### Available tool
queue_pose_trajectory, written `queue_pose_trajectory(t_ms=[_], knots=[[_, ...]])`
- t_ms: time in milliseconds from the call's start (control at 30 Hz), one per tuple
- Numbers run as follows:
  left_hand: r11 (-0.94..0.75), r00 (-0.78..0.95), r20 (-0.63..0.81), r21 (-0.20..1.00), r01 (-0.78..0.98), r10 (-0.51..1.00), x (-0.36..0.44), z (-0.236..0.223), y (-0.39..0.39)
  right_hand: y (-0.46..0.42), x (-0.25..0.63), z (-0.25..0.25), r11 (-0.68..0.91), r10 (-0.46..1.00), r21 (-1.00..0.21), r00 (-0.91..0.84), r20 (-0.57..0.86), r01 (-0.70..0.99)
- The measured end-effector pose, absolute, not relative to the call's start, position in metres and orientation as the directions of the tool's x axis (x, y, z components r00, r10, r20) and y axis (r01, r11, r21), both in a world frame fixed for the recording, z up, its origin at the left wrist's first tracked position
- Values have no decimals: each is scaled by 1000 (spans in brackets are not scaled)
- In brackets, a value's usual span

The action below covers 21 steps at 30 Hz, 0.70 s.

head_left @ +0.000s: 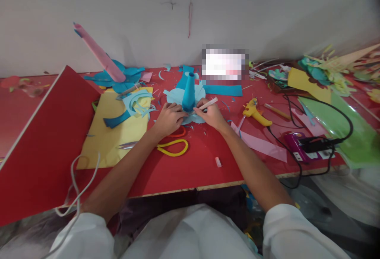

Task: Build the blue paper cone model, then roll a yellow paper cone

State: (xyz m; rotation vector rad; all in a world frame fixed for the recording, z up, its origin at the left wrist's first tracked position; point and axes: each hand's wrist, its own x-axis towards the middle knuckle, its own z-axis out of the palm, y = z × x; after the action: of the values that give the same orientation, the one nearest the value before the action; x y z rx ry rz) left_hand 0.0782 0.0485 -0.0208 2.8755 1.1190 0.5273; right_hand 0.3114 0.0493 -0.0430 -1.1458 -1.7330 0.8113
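A blue paper cone (189, 91) stands upright on a pale blue paper flower shape (178, 95) on the red table (184, 168). My left hand (168, 117) rests curled at the cone's base on its left side, fingers pressed against the paper. My right hand (210, 114) is at the base on the right, closed round a whitish stick (209, 103) that points up and right.
Yellow-handled scissors (170, 147) lie just in front of my left hand on a yellow sheet (118, 136). A yellow glue gun (255, 112), a pink strip (261, 145), black cables and a purple device (305, 148) lie to the right. A red board (41, 144) leans at left. A pink roll (101, 55) stands behind.
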Motion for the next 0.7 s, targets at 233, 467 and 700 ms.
queue_pose_trajectory(t_ms=[233,467,700], knots=[[-748,691,302,136,650,656,78,-21,49,48,311,-40,373,925,-860,-213,315,347],[-744,688,303,130,656,659,78,-21,48,45,310,-40,355,925,-888,-247,288,294],[-749,695,299,132,649,654,77,-22,49,48,310,-42,372,921,-872,-240,306,318]])
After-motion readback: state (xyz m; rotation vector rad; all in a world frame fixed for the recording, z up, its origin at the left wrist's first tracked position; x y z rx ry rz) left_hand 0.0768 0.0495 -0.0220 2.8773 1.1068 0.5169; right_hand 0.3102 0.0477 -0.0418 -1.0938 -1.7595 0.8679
